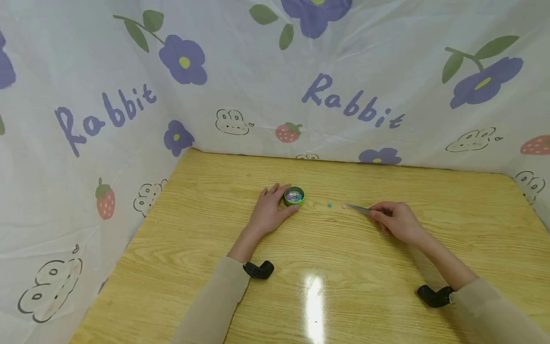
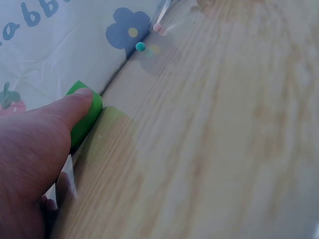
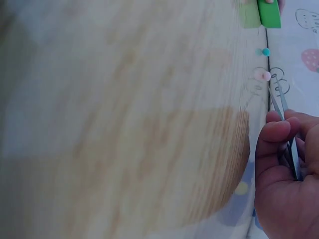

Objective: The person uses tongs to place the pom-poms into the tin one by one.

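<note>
My left hand (image 1: 269,210) holds a small round green container (image 1: 288,203) on the table, thumb on its near side and fingers round its far side. Inside it lie several tiny purple, white and teal pieces. In the left wrist view the thumb (image 2: 79,107) presses on the green wall. My right hand (image 1: 398,222) pinches a pair of metal tweezers (image 1: 360,208). Their tips stand slightly apart beside a pink bead (image 1: 344,207); whether they touch it I cannot tell. A teal bead (image 1: 330,205) lies between the pink bead and the container.
Both hands work over a wood-grain table (image 1: 275,296). A white cloth (image 1: 240,62) with printed flowers and rabbits stands behind the table and along its left side. Black devices (image 1: 259,270) are worn at both wrists.
</note>
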A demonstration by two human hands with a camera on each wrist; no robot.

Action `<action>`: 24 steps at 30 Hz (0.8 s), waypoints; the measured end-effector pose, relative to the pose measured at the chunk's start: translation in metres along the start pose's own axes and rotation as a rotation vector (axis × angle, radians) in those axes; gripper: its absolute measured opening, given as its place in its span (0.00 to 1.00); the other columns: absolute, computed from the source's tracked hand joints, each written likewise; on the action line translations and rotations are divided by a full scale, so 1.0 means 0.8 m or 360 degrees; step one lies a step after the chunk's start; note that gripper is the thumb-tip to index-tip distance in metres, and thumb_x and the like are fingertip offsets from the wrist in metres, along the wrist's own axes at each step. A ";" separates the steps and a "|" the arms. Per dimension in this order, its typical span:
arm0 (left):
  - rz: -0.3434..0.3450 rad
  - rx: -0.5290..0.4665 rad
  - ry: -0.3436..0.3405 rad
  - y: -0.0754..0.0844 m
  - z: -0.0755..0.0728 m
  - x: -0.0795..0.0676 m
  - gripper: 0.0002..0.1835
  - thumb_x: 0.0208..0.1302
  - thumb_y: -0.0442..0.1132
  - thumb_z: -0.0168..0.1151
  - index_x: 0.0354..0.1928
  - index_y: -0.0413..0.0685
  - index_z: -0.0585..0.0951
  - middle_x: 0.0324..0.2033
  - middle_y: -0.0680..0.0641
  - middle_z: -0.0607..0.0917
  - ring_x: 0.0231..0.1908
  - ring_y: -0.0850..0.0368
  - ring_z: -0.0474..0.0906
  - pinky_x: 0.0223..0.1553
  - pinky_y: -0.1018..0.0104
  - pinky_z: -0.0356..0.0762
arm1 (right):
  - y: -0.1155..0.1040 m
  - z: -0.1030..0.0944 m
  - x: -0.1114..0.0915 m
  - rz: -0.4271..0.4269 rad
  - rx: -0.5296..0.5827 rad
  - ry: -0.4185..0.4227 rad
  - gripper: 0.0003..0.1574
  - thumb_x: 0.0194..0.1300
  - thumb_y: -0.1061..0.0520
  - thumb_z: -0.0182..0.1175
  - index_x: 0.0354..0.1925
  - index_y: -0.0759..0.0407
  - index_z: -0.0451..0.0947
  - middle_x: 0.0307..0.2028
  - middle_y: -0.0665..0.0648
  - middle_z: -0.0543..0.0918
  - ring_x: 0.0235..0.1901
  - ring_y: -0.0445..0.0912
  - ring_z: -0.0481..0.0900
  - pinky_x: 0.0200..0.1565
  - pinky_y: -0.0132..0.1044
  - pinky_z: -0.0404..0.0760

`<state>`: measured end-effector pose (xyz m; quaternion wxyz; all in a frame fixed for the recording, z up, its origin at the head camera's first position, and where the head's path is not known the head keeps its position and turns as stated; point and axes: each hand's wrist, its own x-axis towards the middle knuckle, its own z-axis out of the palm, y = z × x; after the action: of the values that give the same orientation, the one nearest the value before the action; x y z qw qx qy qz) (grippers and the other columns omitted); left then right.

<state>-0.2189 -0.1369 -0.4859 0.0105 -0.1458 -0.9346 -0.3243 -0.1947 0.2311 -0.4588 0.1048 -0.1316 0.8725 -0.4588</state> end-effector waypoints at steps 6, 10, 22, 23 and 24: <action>0.0001 -0.0013 0.0007 -0.001 0.001 0.000 0.39 0.69 0.56 0.67 0.76 0.48 0.69 0.72 0.37 0.70 0.76 0.41 0.58 0.77 0.47 0.44 | 0.002 0.001 0.000 -0.0015 -0.0005 -0.0004 0.16 0.78 0.61 0.56 0.54 0.74 0.80 0.25 0.59 0.79 0.16 0.45 0.71 0.17 0.36 0.71; 0.0017 -0.0008 0.0007 -0.001 0.001 0.000 0.38 0.69 0.56 0.67 0.75 0.47 0.69 0.71 0.37 0.71 0.75 0.41 0.58 0.77 0.47 0.44 | 0.004 0.001 0.000 -0.0006 -0.0001 -0.0015 0.16 0.78 0.62 0.56 0.54 0.74 0.80 0.27 0.59 0.80 0.17 0.45 0.71 0.18 0.36 0.72; 0.0027 0.0004 0.0011 0.000 0.000 0.000 0.38 0.69 0.55 0.67 0.75 0.46 0.70 0.71 0.36 0.71 0.75 0.40 0.59 0.77 0.47 0.44 | 0.007 0.003 0.002 -0.0013 -0.0026 -0.0018 0.15 0.78 0.63 0.55 0.53 0.74 0.80 0.29 0.59 0.81 0.16 0.45 0.71 0.17 0.36 0.72; 0.0028 0.0007 0.0012 0.000 0.001 0.000 0.38 0.69 0.55 0.67 0.75 0.46 0.70 0.71 0.37 0.71 0.75 0.40 0.59 0.77 0.47 0.44 | 0.007 0.003 0.002 -0.0016 -0.0031 -0.0016 0.15 0.78 0.63 0.55 0.53 0.74 0.80 0.28 0.59 0.81 0.16 0.45 0.72 0.17 0.36 0.72; 0.0028 0.0008 0.0012 0.000 0.001 0.000 0.38 0.69 0.56 0.67 0.75 0.46 0.69 0.71 0.37 0.71 0.75 0.41 0.59 0.77 0.47 0.44 | 0.008 0.004 0.002 -0.0018 -0.0036 -0.0016 0.14 0.78 0.63 0.55 0.53 0.74 0.80 0.28 0.59 0.81 0.16 0.45 0.71 0.17 0.36 0.72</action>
<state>-0.2186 -0.1365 -0.4861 0.0171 -0.1528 -0.9341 -0.3223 -0.1962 0.2317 -0.4656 0.1050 -0.1401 0.8763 -0.4489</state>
